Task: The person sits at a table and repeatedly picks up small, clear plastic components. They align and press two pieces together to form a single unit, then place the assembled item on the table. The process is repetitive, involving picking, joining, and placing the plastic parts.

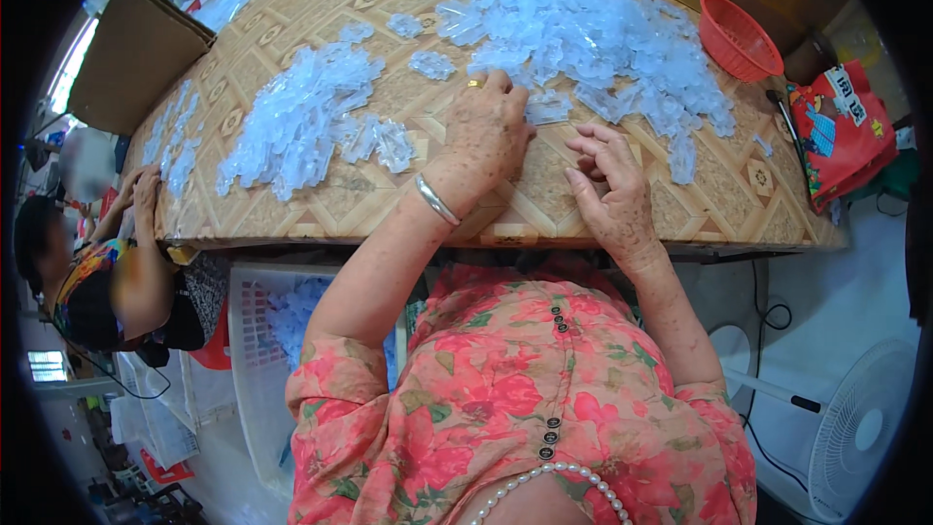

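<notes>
My left hand [483,131], with a ring and a bracelet, is bent down over the table, its fingers curled at the near edge of a big heap of clear plastic pieces [573,19]. Its fingertips are hidden, so what they pinch does not show. A single clear plastic piece [547,108] lies just right of those fingers. My right hand [614,190] hovers by the table's near edge, fingers loosely bent and thumb apart, with nothing visible in it. To the left spreads a smaller pile of the same pieces [301,117].
On the patterned table [466,204] stand a red plastic basket [741,37] and, at the right edge, a red printed bag [844,136]. A cardboard box [136,58] is at the left, near a seated person [126,272]. Below are a white crate [255,369] and a fan [863,428].
</notes>
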`<state>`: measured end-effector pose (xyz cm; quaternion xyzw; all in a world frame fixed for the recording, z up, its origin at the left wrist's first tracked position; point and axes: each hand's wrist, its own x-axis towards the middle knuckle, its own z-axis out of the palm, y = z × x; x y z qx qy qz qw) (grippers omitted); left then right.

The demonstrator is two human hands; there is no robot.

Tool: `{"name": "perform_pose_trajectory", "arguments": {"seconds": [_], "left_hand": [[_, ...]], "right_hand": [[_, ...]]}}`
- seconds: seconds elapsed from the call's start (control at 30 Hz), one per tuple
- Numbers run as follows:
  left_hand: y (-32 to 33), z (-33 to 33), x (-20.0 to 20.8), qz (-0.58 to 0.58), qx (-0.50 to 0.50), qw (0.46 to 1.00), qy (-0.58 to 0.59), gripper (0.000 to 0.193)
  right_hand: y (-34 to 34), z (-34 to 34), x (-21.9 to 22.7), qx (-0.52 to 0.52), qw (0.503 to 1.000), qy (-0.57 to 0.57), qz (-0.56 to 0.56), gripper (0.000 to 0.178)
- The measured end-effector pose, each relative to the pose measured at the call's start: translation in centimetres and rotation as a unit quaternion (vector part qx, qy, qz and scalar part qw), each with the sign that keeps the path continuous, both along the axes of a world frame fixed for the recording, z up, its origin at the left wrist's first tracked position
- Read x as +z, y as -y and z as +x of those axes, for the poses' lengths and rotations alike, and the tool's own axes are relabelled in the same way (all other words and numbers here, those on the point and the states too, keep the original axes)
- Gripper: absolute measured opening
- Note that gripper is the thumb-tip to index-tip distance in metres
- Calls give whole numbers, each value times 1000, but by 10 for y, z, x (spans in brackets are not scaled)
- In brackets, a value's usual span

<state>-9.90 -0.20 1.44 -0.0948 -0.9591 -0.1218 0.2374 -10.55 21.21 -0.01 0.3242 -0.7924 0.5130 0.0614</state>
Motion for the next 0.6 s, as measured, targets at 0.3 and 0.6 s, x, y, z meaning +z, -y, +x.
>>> {"name": "perform_pose_trajectory", "arguments": {"seconds": [0.3,0.6], "left_hand": [[-11,50,-1,75,-46,996,10,40],[-16,76,-14,158,-28,987,-28,42]], "right_hand": [[-3,-13,-3,-56,991,-111,44,38],[-20,-53,6,-95,934,-244,245,41]]}}
